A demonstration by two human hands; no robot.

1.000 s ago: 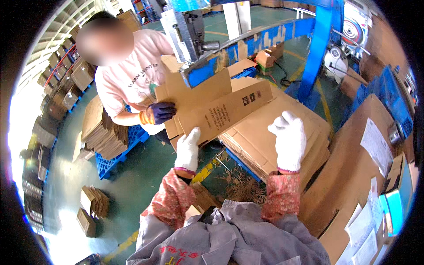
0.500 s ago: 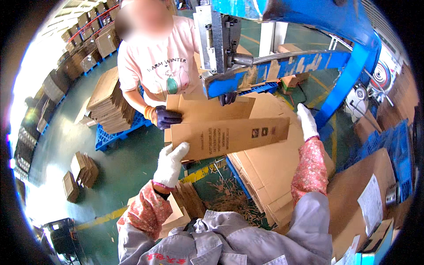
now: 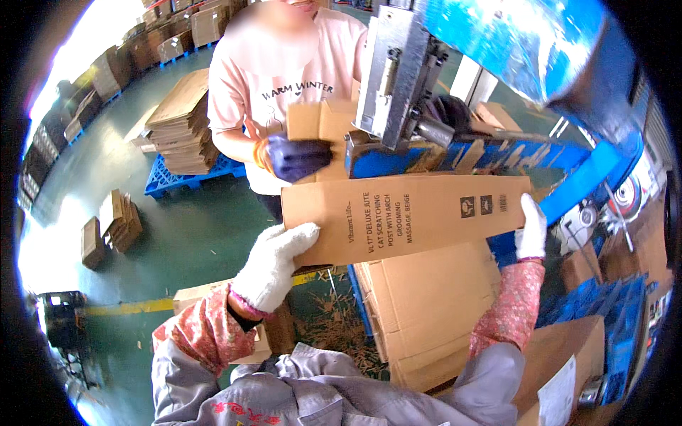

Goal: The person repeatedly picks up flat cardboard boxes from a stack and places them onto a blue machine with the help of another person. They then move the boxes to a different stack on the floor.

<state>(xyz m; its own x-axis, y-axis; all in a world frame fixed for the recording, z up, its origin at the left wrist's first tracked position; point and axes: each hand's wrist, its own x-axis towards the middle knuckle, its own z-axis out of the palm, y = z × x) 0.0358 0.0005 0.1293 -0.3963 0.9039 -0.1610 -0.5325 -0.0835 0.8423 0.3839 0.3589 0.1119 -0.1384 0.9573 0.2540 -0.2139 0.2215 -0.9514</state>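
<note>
A long brown cardboard box (image 3: 433, 220), printed on its face, is stretched between my two hands in front of a blue machine arm. My left hand (image 3: 277, 266), in a white glove, grips its left end with the thumb on the printed face. At its right end my right hand (image 3: 531, 227), also white-gloved, is closed on the edge; some of its fingers are hidden behind the cardboard. Just beyond, a co-worker's dark-gloved hand (image 3: 302, 157) is by another piece of cardboard (image 3: 323, 122) at the machine arm's tip.
The blue machine arm (image 3: 469, 155) with a metal head (image 3: 391, 78) stands ahead. Below my hands lies a stack of flat cardboard (image 3: 426, 305). A co-worker (image 3: 284, 78) stands opposite. Cardboard stacks (image 3: 181, 121) on a blue pallet (image 3: 192, 174) are to the left, with scraps (image 3: 337, 319) on the floor.
My right hand has come to the right end of the box and taken hold. The box now sits nearer and further right. The co-worker's cardboard has shifted toward the machine arm.
</note>
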